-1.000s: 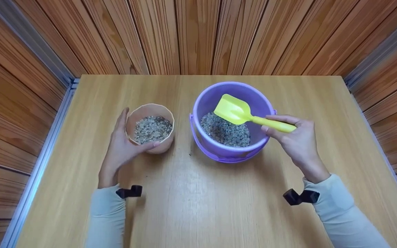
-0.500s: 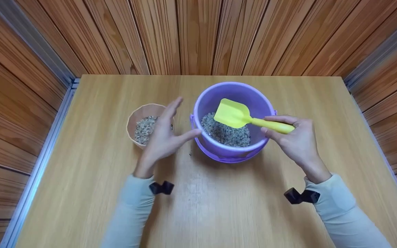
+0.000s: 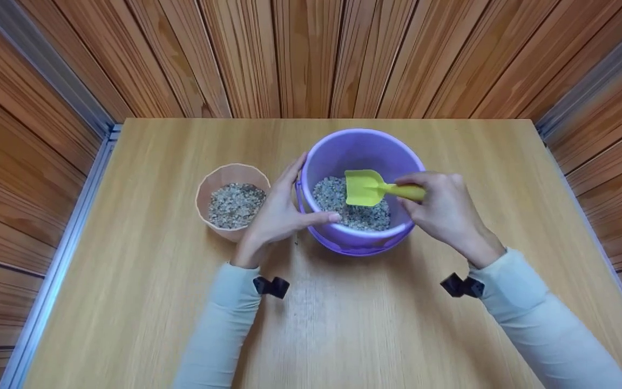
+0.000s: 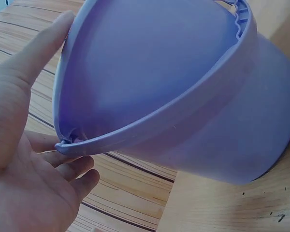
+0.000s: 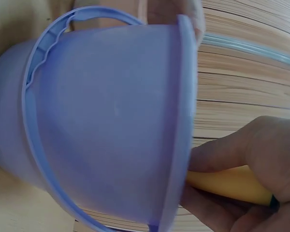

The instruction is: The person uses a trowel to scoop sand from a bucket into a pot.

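A purple bucket [image 3: 367,140] with grey gravel [image 3: 328,193] in it stands near the middle of the table. My left hand [image 3: 281,213] is at the bucket's left side, its thumb over the near rim and its fingers along the outside. In the left wrist view those fingers [image 4: 70,166] lie loosely beside the rim and handle. My right hand [image 3: 443,208] grips a yellow toy shovel [image 3: 365,188] by its handle. The shovel's blade is inside the bucket, over the gravel. In the right wrist view the bucket wall hides the blade, and only the handle [image 5: 232,183] shows.
A peach-coloured faceted pot [image 3: 230,175] holding similar gravel stands left of the bucket, close behind my left hand. The bucket's purple handle [image 3: 354,250] hangs down at the front. A few dark grains lie on the wooden table [image 3: 322,324]. Wood-plank walls [image 3: 311,59] surround it.
My left hand has let go of the peach pot and moved right to the bucket's rim. My right hand has shifted left, lowering the shovel blade into the bucket.
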`<state>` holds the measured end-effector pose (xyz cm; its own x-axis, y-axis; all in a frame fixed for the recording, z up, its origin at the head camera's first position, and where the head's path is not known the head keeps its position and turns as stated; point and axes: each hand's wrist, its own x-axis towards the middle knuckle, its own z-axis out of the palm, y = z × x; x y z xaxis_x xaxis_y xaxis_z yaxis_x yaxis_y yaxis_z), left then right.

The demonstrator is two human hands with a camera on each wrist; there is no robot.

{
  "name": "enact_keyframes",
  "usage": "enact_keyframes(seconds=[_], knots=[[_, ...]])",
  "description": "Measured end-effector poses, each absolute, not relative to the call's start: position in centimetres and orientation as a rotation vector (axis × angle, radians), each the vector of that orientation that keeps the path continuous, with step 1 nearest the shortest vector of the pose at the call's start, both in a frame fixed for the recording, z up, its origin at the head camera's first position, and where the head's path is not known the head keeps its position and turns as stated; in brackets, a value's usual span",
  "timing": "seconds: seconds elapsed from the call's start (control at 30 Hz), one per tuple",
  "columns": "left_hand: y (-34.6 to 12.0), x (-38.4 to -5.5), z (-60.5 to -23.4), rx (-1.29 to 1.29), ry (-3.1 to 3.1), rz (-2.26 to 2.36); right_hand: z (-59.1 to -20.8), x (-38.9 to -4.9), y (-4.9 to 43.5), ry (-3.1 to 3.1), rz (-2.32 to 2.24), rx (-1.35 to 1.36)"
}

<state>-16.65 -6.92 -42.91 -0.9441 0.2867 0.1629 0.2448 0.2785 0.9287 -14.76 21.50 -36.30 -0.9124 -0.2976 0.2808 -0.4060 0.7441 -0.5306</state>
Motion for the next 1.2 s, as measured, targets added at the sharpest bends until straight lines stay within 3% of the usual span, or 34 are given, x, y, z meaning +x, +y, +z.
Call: enact_keyframes(seconds=[0.53, 1.2], knots=[[-7.1, -16.7, -43.1, 0.492, 2.470, 1.767, -36.6, -19.0, 20.4, -3.135, 0.756, 0.583], [-7.1, -16.7, -43.0, 0.445, 2.493, 1.738, -36.0, -19.7, 20.0, -3.224, 0.784, 0.486]])
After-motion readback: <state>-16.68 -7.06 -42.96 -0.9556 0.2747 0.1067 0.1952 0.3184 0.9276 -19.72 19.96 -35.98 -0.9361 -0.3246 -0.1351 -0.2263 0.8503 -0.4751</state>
